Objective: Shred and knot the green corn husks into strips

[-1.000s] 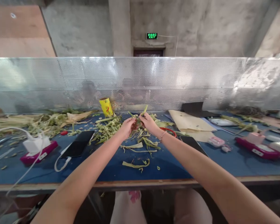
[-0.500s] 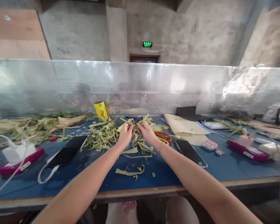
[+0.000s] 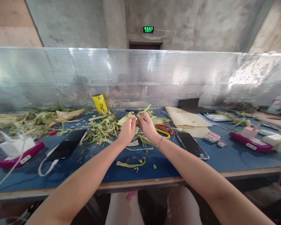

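Note:
My left hand (image 3: 126, 132) is closed in a pinch on a pale green plant strip (image 3: 131, 115), above the middle of the table. Close beside it, my right hand (image 3: 148, 126) has its fingers closed round a green plant stalk (image 3: 146, 108), whose tip points up and to the right. The fingertips of both hands nearly meet. A heap of cut, wilted plant pieces (image 3: 103, 128) lies left of my left hand. Just right of my right wrist are red and yellow loops (image 3: 164, 128), which look like scissor handles. Loose peeled strips (image 3: 131, 163) lie nearer me.
Phones (image 3: 69, 145) (image 3: 192, 145) lie either side of my forearms. Magenta power strips (image 3: 25, 156) (image 3: 251, 143) with cables sit farther out. A yellow tube (image 3: 100, 104) stands before the perforated metal screen (image 3: 135, 72). Brown paper (image 3: 187, 117) lies right, long dry leaves (image 3: 4, 121) left.
The view has tipped slightly downward, so the table sits higher in the picture. My hands stay close together, with the right hand's fingers turned a little and the green stalk still in it.

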### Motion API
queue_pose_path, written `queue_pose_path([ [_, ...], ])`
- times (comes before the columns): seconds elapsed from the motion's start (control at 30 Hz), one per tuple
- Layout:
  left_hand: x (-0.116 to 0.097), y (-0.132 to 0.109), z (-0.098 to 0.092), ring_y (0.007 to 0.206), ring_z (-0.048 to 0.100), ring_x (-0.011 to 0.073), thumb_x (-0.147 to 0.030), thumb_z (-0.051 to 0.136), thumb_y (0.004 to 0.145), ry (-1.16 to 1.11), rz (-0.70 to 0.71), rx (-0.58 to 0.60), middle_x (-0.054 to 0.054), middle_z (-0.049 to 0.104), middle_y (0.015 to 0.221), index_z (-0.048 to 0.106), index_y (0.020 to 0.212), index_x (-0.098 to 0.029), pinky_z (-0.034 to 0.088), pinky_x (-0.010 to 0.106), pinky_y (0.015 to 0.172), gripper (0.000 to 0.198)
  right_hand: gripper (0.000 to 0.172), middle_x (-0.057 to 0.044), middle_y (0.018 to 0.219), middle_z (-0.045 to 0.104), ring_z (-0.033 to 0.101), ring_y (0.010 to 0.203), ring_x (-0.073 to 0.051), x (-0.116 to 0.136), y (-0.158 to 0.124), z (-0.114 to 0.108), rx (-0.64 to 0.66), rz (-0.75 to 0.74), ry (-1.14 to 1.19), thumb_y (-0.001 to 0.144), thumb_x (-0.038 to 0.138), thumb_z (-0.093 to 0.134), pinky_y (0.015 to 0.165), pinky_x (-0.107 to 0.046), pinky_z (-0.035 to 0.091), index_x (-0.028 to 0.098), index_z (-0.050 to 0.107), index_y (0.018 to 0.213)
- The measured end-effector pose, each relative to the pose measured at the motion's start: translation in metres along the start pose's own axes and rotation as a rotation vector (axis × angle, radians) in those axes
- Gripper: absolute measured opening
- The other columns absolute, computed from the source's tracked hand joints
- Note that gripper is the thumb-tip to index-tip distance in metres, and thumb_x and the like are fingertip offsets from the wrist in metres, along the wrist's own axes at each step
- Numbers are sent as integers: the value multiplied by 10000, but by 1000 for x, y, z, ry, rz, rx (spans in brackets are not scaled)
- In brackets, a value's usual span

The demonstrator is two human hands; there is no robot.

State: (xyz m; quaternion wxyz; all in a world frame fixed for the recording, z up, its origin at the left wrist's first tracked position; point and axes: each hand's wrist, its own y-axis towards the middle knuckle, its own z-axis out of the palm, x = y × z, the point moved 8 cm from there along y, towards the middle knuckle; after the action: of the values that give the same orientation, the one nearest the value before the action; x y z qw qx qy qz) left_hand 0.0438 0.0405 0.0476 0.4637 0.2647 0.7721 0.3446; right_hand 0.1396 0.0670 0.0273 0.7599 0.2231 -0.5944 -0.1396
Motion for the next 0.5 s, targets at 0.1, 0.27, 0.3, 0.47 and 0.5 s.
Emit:
queue_pose_path([
  [0.1, -2, -1, 1, 555, 468, 128, -249, 449, 794, 0, 13, 20, 9, 503, 651, 497, 775, -203, 354, 252, 580, 69, 219, 107, 476, 280, 216, 366, -32, -1, 0, 2, 18, 44, 59, 730, 402, 522, 351, -173, 146, 219, 402, 743],
  [0.27, 12, -2, -3, 445, 402, 100, -302, 486, 792, -144, -128, -56, -43, 433, 528, 476, 794, -200, 322, 242, 506, 103, 252, 127, 433, 232, 197, 335, -28, -4, 0, 5, 65, 105, 90, 724, 417, 536, 342, -158, 145, 229, 370, 743],
  [0.3, 17, -3, -1, 414, 377, 92, -320, 474, 801, -197, -188, -65, -58, 407, 498, 457, 801, -202, 309, 236, 480, 120, 251, 128, 431, 244, 205, 335, -28, -4, 1, 4, 66, 103, 79, 727, 415, 533, 343, -155, 150, 230, 364, 742],
  [0.47, 36, -4, 11, 455, 457, 83, -336, 482, 798, -519, -368, -112, -61, 447, 551, 393, 783, -204, 371, 225, 490, 160, 190, 114, 447, 316, 260, 349, -35, -9, 3, 3, 62, 69, 33, 760, 381, 481, 345, -155, 176, 230, 365, 762],
  [0.5, 38, -4, 12, 477, 477, 85, -318, 488, 793, -567, -386, -137, -58, 460, 568, 393, 777, -201, 390, 230, 509, 151, 175, 107, 460, 330, 286, 362, -38, -9, 3, 3, 54, 56, 31, 764, 368, 473, 349, -155, 189, 228, 368, 766],
])
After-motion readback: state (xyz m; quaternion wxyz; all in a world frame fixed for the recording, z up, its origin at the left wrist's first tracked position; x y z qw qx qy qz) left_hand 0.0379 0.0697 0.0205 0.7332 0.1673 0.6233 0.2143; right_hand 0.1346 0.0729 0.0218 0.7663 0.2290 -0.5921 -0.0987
